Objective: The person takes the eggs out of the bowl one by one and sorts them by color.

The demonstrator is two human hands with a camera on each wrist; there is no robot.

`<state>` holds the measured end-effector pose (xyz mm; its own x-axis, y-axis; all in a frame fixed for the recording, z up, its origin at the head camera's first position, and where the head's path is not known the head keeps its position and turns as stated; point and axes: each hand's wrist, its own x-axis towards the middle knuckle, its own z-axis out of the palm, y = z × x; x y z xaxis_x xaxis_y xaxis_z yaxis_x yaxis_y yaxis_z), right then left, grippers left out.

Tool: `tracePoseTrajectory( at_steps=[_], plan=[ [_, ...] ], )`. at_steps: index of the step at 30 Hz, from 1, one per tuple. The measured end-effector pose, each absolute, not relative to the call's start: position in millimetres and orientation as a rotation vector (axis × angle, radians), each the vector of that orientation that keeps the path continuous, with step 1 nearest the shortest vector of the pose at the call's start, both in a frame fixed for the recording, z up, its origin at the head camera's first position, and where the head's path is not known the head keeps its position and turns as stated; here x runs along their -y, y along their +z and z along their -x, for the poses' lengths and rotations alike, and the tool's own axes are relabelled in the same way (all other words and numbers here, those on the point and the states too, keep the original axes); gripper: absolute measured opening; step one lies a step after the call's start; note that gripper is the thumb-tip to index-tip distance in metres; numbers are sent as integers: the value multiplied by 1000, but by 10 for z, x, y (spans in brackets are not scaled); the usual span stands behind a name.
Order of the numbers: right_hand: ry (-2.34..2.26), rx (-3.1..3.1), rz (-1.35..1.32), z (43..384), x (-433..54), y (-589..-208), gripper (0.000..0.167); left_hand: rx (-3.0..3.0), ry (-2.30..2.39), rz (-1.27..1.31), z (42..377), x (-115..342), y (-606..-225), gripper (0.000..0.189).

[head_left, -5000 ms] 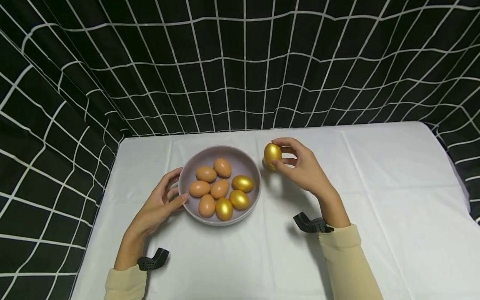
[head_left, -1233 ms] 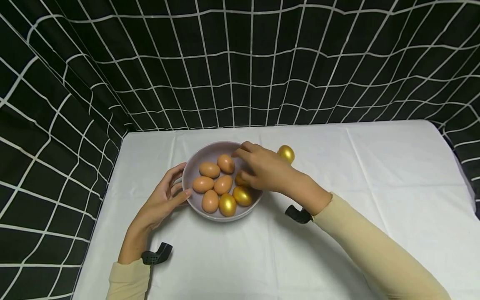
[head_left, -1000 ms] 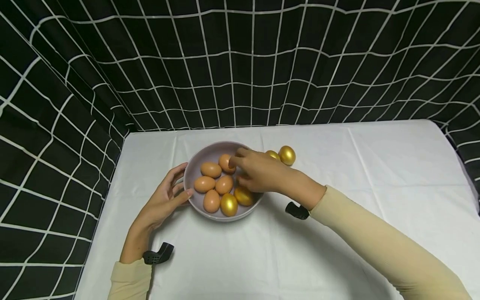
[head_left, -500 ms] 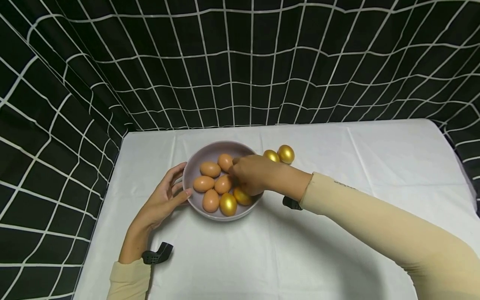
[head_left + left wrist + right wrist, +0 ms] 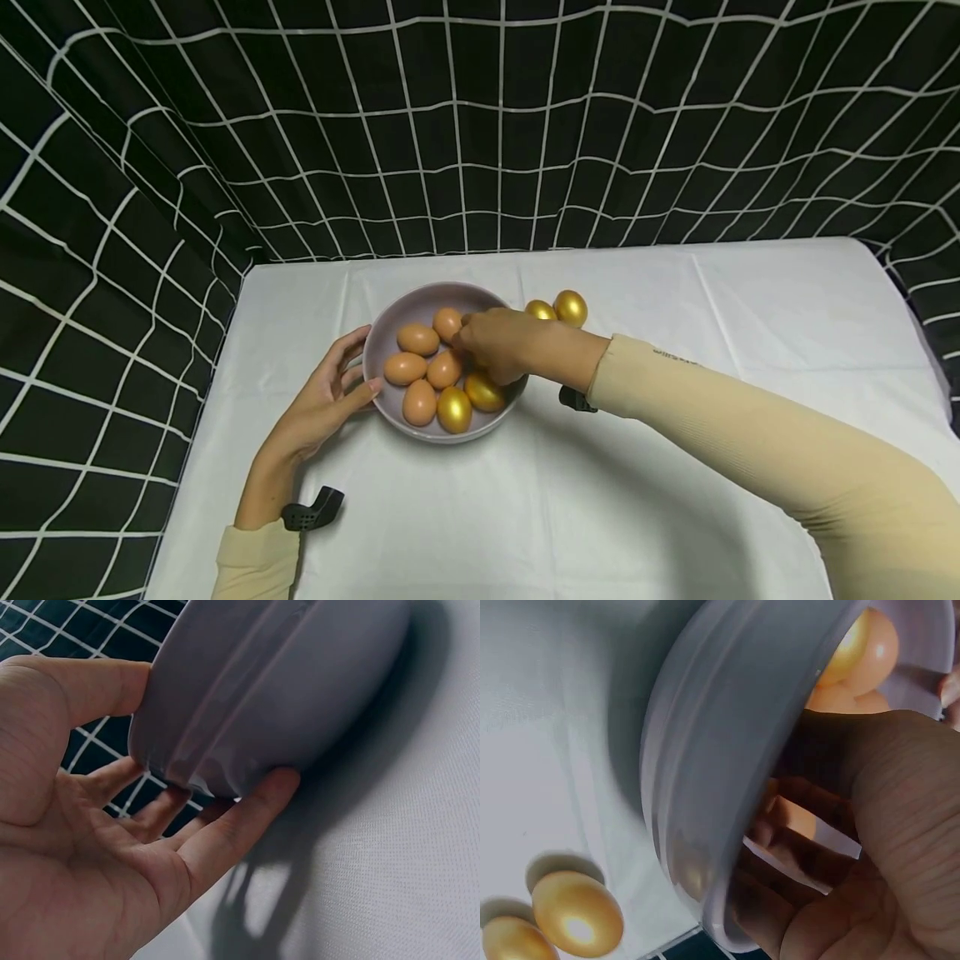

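Note:
A round mauve bowl (image 5: pixel 386 417) holds several brown eggs (image 5: pixel 418 339) and golden eggs (image 5: pixel 454 410). My left hand (image 5: pixel 322 400) holds the bowl at its left side, thumb at the rim and fingers spread along the outer wall. My right hand (image 5: pixel 498 342) reaches over the right rim, fingers bent down among the eggs. Its back covers that part of the bowl in the head view. In the right wrist view the right fingers (image 5: pixel 802 859) curl inside the wall near a brown egg (image 5: pixel 795 817); I cannot tell whether they grip an egg.
Two more golden eggs (image 5: pixel 572 308) lie side by side on the white cloth (image 5: pixel 450 517), just beyond the right forearm. Black curtains with a white grid (image 5: pixel 480 133) stand behind and at the sides. Each wrist carries a black camera mount (image 5: pixel 313 510).
Five seconds ago my right hand held a golden egg right of the bowl; two golden eggs now rest there. The right hand moved into the bowl, then its fingers reached lower. The left hand stayed.

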<state>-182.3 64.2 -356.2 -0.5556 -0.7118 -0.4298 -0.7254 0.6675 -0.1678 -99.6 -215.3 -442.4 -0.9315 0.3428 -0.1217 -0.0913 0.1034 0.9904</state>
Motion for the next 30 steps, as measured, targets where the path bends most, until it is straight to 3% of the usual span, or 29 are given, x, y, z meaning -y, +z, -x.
tracePoseTrajectory(
  at_steps=[14,21,27,30],
  plan=[
    [-59,-2421,1171,1835,-691,-3549,44,-2057,1905,-256,1001,2150,-4432,78],
    [-331,-2523,1104,1824,-740,-3431,31,-2041,1907,-248,1005,2152,-4419,78],
    [-557,-2511,1110,1808,-800,-3448,50,-2041,1927,-259,1022,2150,-4442,78],
    [-680,-2503,1136,1783,-810,-3519,51,-2044,1918,-263,1010,2174,-4459,78]
  ],
)
